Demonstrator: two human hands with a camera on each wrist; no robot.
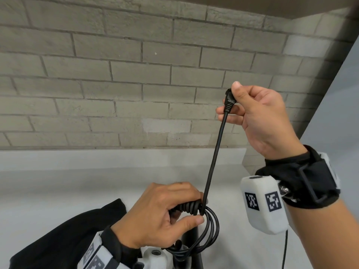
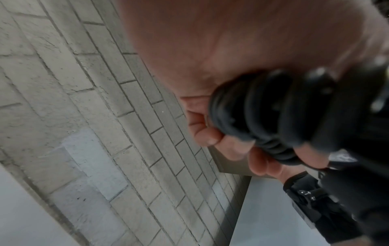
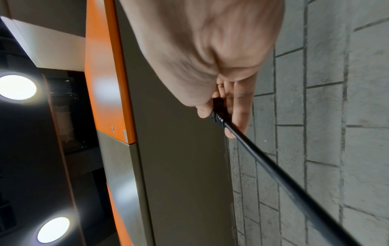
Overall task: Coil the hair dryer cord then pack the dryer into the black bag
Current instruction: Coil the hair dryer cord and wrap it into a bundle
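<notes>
Cord half coiled, both hands busy.
Left hand [image 1: 155, 214] gripped the coiled cord [image 1: 206, 226]; right hand [image 1: 258, 117] pinched its plug [image 1: 229, 100], cord taut.

Two bare hands are in view: one left hand [image 1: 155, 214] and one right hand [image 1: 258, 117]; each wrist carries one black strap with one white camera block, two blocks in all, the right one [image 1: 262, 204] showing two square black-and-white markers; one black cord [image 1: 215, 150] runs between the hands, ending in one plug [image 1: 229, 101]; about four loops of that cord [image 1: 210, 228] hang below the left hand, the exact count hard to tell; one black bag [image 1: 64, 239] lies on one pale counter [image 1: 77, 191]; one grey brick wall [image 1: 136, 74] stands behind; the right wrist view shows two round ceiling lights [image 3: 16, 87] and one orange panel [image 3: 105, 74].
</notes>
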